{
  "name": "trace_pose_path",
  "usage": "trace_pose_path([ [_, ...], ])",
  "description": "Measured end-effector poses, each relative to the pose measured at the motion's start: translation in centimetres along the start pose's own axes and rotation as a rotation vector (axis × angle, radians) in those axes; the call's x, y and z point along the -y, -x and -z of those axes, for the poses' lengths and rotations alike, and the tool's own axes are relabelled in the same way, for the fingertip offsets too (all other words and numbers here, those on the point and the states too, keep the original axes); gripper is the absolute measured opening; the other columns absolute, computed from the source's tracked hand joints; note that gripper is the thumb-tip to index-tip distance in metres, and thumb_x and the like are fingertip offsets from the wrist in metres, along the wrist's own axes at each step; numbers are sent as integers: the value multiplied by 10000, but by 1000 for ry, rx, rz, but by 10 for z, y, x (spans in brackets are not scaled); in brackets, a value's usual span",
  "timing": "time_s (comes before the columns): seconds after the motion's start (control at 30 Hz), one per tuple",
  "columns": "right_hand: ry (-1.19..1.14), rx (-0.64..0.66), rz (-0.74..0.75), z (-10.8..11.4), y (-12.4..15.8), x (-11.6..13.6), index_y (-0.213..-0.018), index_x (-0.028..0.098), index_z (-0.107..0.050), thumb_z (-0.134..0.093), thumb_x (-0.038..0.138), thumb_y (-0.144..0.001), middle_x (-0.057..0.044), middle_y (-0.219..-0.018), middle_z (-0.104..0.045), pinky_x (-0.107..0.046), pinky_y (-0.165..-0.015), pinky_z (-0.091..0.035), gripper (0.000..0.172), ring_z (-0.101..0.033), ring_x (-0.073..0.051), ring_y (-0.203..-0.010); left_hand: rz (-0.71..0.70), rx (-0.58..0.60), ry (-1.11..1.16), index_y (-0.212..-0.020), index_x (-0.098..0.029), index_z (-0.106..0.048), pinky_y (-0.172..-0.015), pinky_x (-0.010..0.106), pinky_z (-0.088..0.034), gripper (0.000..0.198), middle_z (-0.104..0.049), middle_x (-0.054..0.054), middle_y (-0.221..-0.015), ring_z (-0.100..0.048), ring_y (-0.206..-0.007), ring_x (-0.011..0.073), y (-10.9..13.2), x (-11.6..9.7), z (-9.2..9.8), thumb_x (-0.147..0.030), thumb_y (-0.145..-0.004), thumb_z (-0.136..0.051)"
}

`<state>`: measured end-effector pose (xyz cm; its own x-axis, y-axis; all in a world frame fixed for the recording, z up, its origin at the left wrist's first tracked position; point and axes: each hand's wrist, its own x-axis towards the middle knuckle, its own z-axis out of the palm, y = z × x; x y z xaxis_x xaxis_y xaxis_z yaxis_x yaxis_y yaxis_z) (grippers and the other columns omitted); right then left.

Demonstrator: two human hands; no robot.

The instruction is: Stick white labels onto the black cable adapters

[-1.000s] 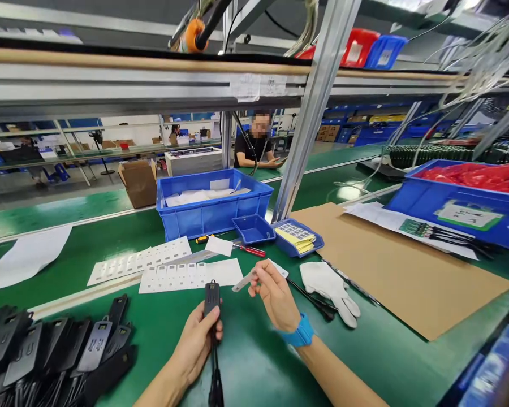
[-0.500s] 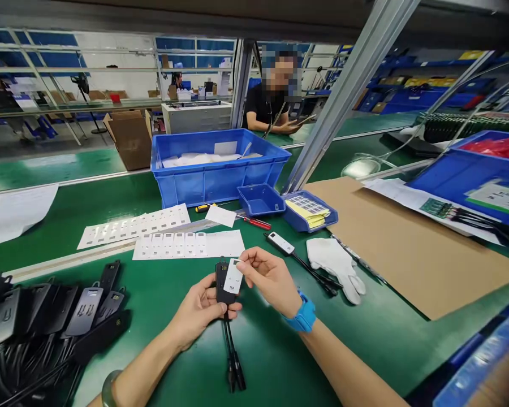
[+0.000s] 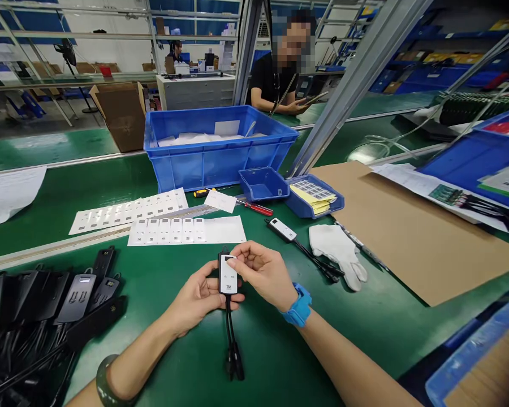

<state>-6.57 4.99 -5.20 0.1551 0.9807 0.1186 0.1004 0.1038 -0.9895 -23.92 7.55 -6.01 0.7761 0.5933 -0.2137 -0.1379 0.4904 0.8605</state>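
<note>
My left hand [image 3: 195,298] is closed around a small black controller box [image 3: 221,276] with a hanging loop at its top. Two short black cables [image 3: 233,345] run down from it to connectors. A white label sticker [image 3: 229,280] lies over the front of the box, its edges lined up with it. My right hand [image 3: 266,276] pinches the sticker's upper end between thumb and fingers. Beyond the hands lies a label sheet [image 3: 220,230] with a row of similar white stickers. To the right rests another controller [image 3: 282,229] with a white label on its face.
Black controllers [image 3: 38,305] with tangled cables are heaped at left. A white glove [image 3: 333,249], a pen [image 3: 360,244] and cardboard [image 3: 424,243] lie right. Behind are a red screwdriver [image 3: 257,208], small blue trays [image 3: 263,185] and a large blue bin [image 3: 220,155]. A person [image 3: 277,85] sits opposite.
The sticker, tilted and off to the right of the box before, now lies straight over its front. My right hand moved slightly left with it. The whole view has shifted a little.
</note>
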Motion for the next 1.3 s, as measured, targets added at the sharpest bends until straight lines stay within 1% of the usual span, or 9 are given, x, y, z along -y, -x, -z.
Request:
trace_pose_path([
  [0.2,-4,-10,-7,-1,2,0,-819,166,-624,-680,289,-781,7,-647,-539,-226,-478,-452,140,-513,-114,-562,-2,-16,-43,-1275,-155,-397,-844,410,-507,515,-668,137,-963,-654,-958,292,-1,0,-1,-263,-847,-663],
  [0.4,26,-42,-6,-1,3,1,-793,166,-623,-678,266,-771,14,-619,-534,-217,-477,-433,116,-492,-105,-542,7,-32,-80,-1266,-158,-396,-860,409,-509,533,-666,120,-948,-648,-975,287,-1,-2,-5,-296,-835,-679],
  [0.6,28,-62,-40,-2,2,2,-769,163,-620,-681,267,-755,16,-607,-528,-213,-468,-430,122,-483,-101,-531,1,-27,-99,-1270,-165,-388,-873,418,-507,532,-661,109,-941,-645,-982,286,0,-2,-6,-309,-843,-670],
  [0.93,19,-87,-81,-5,3,4,-742,162,-610,-684,311,-747,17,-594,-523,-217,-453,-427,167,-486,-102,-514,1,-35,-141,-1234,-162,-412,-856,408,-514,492,-647,115,-961,-644,-982,287,1,-2,-7,-339,-848,-661],
  [1.0,27,-87,-65,-5,2,1,-778,165,-607,-677,318,-758,19,-608,-521,-220,-466,-425,169,-481,-102,-522,2,-41,-144,-1218,-159,-421,-846,402,-514,478,-646,119,-963,-647,-971,286,0,-3,-8,-343,-848,-662],
  [1.07,52,-105,-37,-4,0,-2,-860,174,-596,-685,315,-755,26,-641,-510,-218,-483,-420,197,-473,-102,-544,-6,-40,-136,-1203,-156,-429,-825,391,-514,475,-646,138,-1001,-652,-952,285,-1,-3,-8,-353,-843,-667],
  [1.17,107,-107,-22,-4,-4,-8,-1010,194,-560,-692,302,-745,32,-708,-485,-210,-504,-415,315,-489,-111,-609,-1,-51,-75,-1220,-153,-406,-822,411,-509,576,-639,181,-1082,-655,-939,307,1,-3,-7,-374,-791,-721],
  [1.23,142,-60,-34,-8,-5,-11,-1066,196,-555,-677,292,-752,30,-730,-494,-215,-539,-431,350,-515,-119,-641,34,-121,-1,-1267,-145,-355,-844,452,-501,707,-654,192,-1069,-656,-933,334,4,-3,-6,-391,-744,-760],
  [1.3,177,10,-23,-13,-6,-15,-1113,198,-562,-697,301,-735,20,-766,-553,-238,-610,-463,415,-550,-129,-670,77,-238,84,-1305,-133,-322,-849,487,-500,785,-675,185,-1029,-658,-915,358,6,-4,-5,-430,-727,-763],
])
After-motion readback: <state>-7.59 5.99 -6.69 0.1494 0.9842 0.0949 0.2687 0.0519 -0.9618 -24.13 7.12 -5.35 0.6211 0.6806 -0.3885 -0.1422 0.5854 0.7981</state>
